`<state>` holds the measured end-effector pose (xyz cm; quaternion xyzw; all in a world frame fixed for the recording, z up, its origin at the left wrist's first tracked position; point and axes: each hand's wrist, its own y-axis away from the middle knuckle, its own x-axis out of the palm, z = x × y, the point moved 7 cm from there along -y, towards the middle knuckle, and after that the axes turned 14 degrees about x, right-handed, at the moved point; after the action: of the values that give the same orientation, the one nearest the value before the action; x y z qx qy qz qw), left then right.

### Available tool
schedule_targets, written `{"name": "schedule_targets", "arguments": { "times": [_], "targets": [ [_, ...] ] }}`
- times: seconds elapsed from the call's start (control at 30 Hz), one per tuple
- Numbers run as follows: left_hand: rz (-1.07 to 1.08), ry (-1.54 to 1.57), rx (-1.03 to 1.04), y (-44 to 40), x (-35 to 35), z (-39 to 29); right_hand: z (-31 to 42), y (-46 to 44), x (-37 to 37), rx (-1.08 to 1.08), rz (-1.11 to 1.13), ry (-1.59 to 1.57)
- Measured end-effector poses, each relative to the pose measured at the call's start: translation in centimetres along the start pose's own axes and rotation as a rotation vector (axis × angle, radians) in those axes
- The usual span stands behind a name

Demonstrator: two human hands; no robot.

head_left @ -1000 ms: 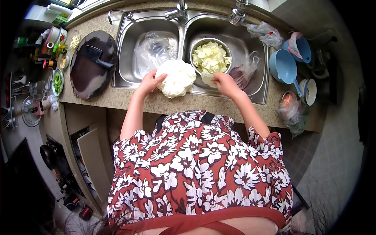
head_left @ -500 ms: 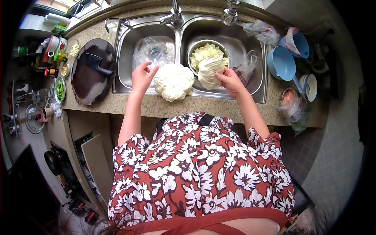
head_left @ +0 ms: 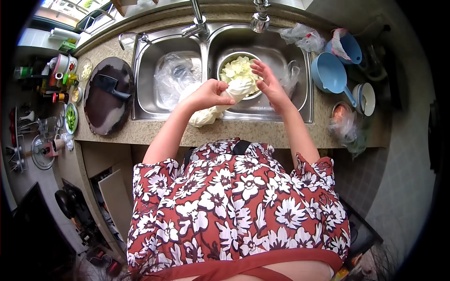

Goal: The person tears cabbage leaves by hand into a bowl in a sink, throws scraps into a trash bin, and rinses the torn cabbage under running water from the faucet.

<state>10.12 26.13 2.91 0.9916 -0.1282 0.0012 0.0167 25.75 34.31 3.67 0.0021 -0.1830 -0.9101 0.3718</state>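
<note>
My left hand [head_left: 208, 95] is closed, its thumb and fingers pinching a pale cabbage leaf [head_left: 240, 88] over the front of the right basin. My right hand [head_left: 272, 86] is open beside the leaf's far end, fingers apart. Behind the leaf, a round metal bowl [head_left: 221, 65] in the right basin contains torn cabbage pieces [head_left: 239, 68]. Partly hidden by my left hand and forearm, a cabbage head [head_left: 202, 118] rests at the sink's front edge.
A crumpled clear plastic bag [head_left: 171, 77] lies in the left basin. Left of the sink, a cleaver [head_left: 110, 86] rests on a dark round chopping board [head_left: 101, 112]. To the right are a blue ladle-like strainer [head_left: 328, 72], a white enamel bowl [head_left: 368, 99] and a bagged item [head_left: 344, 124].
The cabbage leaf has passed from my right hand to my left. My left hand has moved right across the cabbage head, and my right hand has opened.
</note>
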Motion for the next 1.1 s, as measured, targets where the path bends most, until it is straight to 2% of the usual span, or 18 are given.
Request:
{"name": "schedule_targets", "arguments": {
  "times": [0.03, 0.07, 0.1, 0.17, 0.2, 0.27, 0.3, 0.37, 0.47, 0.5, 0.57, 0.63, 0.7, 0.83, 0.9, 0.93, 1.0, 1.1],
  "targets": [
    [0.124, -0.110, -0.004, -0.2, 0.9, -0.5, 1.1, -0.2, 0.7, -0.117, 0.017, 0.191],
    [0.110, -0.175, -0.054, -0.5, 0.9, -0.8, 1.3, -0.5, 2.0, -0.158, 0.082, 0.350],
    [0.117, -0.177, -0.054, -0.8, 1.0, -0.5, 0.9, -0.6, 2.8, -0.137, -0.018, 0.539],
    [0.020, -0.235, -0.085, -1.4, 0.0, 0.4, 0.7, -1.2, 2.7, -0.280, -0.170, 0.465],
    [-0.039, -0.097, -0.140, -0.9, 0.6, -2.9, 0.5, -1.5, 3.1, -0.282, -0.171, 0.466],
    [-0.034, -0.163, -0.086, -1.3, 0.8, 0.3, -0.3, -1.8, 0.8, -0.190, -0.471, 0.158],
    [-0.027, -0.226, -0.035, -1.5, 0.9, 1.1, -1.2, -2.6, 0.4, -0.188, -0.471, 0.156],
    [-0.103, -0.108, -0.001, -1.3, 1.1, -0.3, -3.8, -4.0, -2.6, -0.154, -0.568, -0.244],
    [-0.283, 0.174, -0.020, -0.2, -0.7, 1.2, -4.2, -3.3, -6.8, -0.020, -0.692, -0.457],
    [-0.283, 0.174, -0.018, -0.2, -0.7, 1.1, -4.1, -2.7, -7.9, -0.021, -0.691, -0.455],
    [-0.464, 0.543, 0.038, 0.3, -0.9, 0.9, -5.4, -2.7, -7.2, 0.227, -0.333, -0.567],
    [-0.465, 0.661, 0.043, 0.0, -0.4, 1.6, -4.3, -1.5, -4.4, 0.300, -0.294, -0.549],
    [-0.475, 0.892, 0.051, -0.6, 0.4, 2.2, -4.2, -0.6, 0.4, 0.458, -0.022, -0.788],
    [-0.513, 0.943, 0.080, -0.8, 1.6, 2.2, -5.2, -1.5, 2.8, 0.363, 0.184, -0.887],
    [-0.502, 0.862, 0.038, -0.2, 1.0, 2.6, -4.2, -2.2, 1.5, 0.216, 0.061, -0.733],
    [-0.413, 0.612, -0.049, 0.1, 0.9, 2.0, -3.8, -1.7, 1.2, 0.258, -0.047, -0.697],
    [-0.254, 0.226, -0.177, 0.8, -0.1, 1.7, -3.6, -1.8, 1.2, 0.264, -0.048, -0.539],
    [-0.240, 0.101, -0.095, 0.6, -0.7, -0.5, -3.5, -1.9, 1.0, 0.307, -0.026, -0.348]
  ]
}}
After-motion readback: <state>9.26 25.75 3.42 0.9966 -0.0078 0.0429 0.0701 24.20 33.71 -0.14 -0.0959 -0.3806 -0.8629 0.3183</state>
